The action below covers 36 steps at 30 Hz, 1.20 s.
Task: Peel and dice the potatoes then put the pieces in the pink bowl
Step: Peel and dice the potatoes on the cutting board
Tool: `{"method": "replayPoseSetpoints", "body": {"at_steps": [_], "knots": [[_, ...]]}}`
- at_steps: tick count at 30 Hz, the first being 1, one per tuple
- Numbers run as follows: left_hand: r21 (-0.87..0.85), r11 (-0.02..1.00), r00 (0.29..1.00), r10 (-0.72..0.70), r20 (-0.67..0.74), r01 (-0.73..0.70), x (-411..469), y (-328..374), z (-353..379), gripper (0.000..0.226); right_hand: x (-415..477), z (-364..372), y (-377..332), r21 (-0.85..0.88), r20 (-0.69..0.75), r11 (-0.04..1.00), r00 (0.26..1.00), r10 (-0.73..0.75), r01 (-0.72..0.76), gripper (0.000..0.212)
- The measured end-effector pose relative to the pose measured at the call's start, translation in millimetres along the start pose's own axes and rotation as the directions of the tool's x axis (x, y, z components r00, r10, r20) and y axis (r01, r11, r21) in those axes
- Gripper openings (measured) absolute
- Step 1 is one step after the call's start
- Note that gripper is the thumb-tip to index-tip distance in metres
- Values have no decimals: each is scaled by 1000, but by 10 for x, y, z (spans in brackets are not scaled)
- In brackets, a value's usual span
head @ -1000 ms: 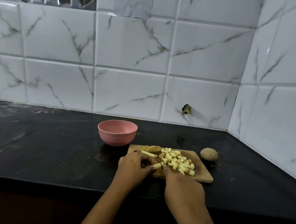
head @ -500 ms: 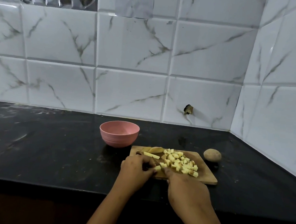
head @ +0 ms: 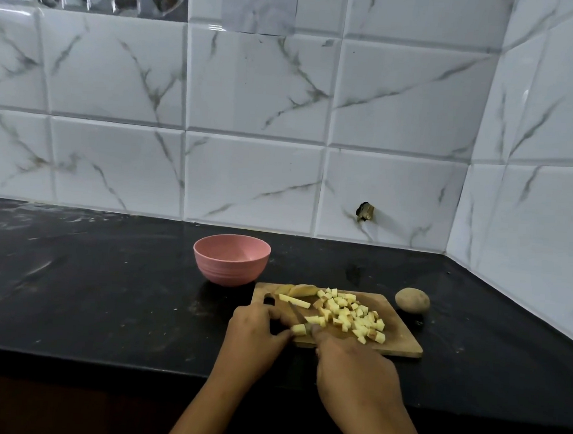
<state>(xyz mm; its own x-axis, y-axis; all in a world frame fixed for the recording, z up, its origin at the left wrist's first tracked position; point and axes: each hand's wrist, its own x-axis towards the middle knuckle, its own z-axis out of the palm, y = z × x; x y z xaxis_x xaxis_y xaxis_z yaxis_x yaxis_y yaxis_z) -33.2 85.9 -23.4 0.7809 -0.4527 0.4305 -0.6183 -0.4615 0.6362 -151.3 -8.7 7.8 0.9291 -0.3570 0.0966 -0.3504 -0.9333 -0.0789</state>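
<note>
A wooden cutting board (head: 400, 341) lies on the black counter and carries a heap of diced potato pieces (head: 349, 314). My left hand (head: 258, 332) pinches a short potato strip (head: 299, 329) at the board's near left edge. My right hand (head: 353, 365) grips a knife whose handle is hidden; its blade (head: 296, 314) comes down just right of the strip. Another cut strip (head: 294, 300) and a larger potato piece (head: 302, 289) lie at the board's far left. The pink bowl (head: 231, 258) stands behind the board's left corner and looks empty. An unpeeled potato (head: 412, 300) sits right of the board.
The black counter (head: 89, 288) stretches to the left, and its front edge runs just below my wrists. White marble-look tiled walls (head: 248, 164) close off the back and the right side, forming a corner. A small dark hole (head: 365, 211) marks the back wall.
Both hands stayed at the board's near left edge. The strip under my left fingers looks shorter now, with the blade close beside them.
</note>
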Motion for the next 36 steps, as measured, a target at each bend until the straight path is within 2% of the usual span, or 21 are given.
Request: {"method": "replayPoseSetpoints", "body": {"at_steps": [5, 8, 14, 20, 26, 27, 30, 33, 36], "knots": [[-15, 999, 999, -32, -8, 31, 29, -17, 25, 10, -106, -33, -49, 14, 100, 1000, 995, 11, -12, 65], [-3, 1000, 999, -31, -22, 31, 31, -31, 45, 10, -82, 15, -107, 27, 111, 999, 994, 15, -18, 66], [-1, 1000, 999, -24, -24, 24, 29, -38, 62, 9, 45, 29, -54, 38, -35, 999, 999, -21, 22, 56], [-50, 998, 998, -44, 39, 46, 159, -7, 61, 6, -48, -33, 65, 157, -31, 985, 997, 75, -69, 52], [-16, 998, 996, -53, 72, 54, 347, 57, 166, 9, -35, -126, 47, 156, 137, 975, 981, 134, -155, 65], [1, 999, 996, -54, 64, 54, 380, 70, 185, 8, -68, -121, 53, 141, 148, 978, 980, 131, -152, 63], [85, 996, 999, -38, 11, 37, 478, 98, 212, 7, -116, -137, 76, 95, 54, 989, 992, 110, -115, 44], [185, 983, 1000, 7, -13, -4, 527, 78, 187, 9, -53, -210, 55, 116, 294, 973, 942, 160, -201, 56], [253, 966, 998, 66, -12, -61, 563, -13, 161, 19, 55, -255, 54, 112, 355, 973, 922, 153, -204, 57]]}}
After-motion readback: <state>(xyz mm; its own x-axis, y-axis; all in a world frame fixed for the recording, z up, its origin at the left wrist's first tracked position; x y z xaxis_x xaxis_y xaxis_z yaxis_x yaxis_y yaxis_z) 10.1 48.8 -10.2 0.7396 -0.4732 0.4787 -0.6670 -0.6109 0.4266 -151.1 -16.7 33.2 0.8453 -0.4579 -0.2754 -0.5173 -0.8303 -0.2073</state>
